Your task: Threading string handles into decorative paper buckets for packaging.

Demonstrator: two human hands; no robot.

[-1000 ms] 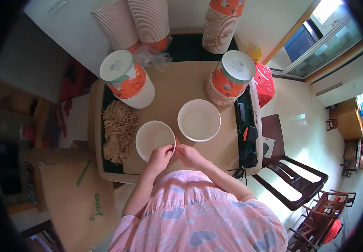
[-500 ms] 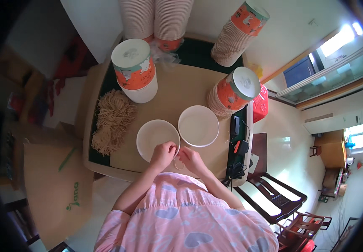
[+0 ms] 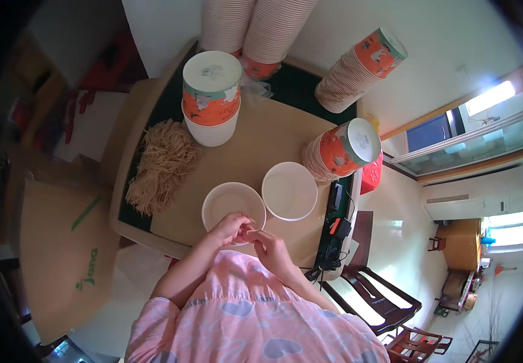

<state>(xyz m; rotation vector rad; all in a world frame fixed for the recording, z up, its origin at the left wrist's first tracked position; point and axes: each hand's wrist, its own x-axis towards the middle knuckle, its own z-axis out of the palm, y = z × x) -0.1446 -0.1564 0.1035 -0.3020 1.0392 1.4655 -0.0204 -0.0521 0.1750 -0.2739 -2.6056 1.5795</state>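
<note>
Two white paper tubs stand open side by side near the front of the table. Over the near rim of the left tub (image 3: 222,202), my hands meet with fingertips pinched together. My left hand (image 3: 230,228) is closed beside my right hand (image 3: 269,247), also closed. Between them is a thin beige cord, mostly hidden by the fingers. The right tub (image 3: 289,190) stands just beyond my right hand, untouched. A heap of loose beige cords (image 3: 163,166) lies at the table's left edge.
Upside-down stacked tubs with orange and green bands stand at back left (image 3: 212,109) and right (image 3: 349,148). Taller stacks (image 3: 279,30) rise behind. A black power strip with cables (image 3: 334,227) runs along the right edge. A cardboard box (image 3: 62,254) stands left, a dark chair (image 3: 382,296) right.
My hands have drawn together and shifted slightly left. The cord end that hung below them has gone from sight. The whole view has turned and shifted a little.
</note>
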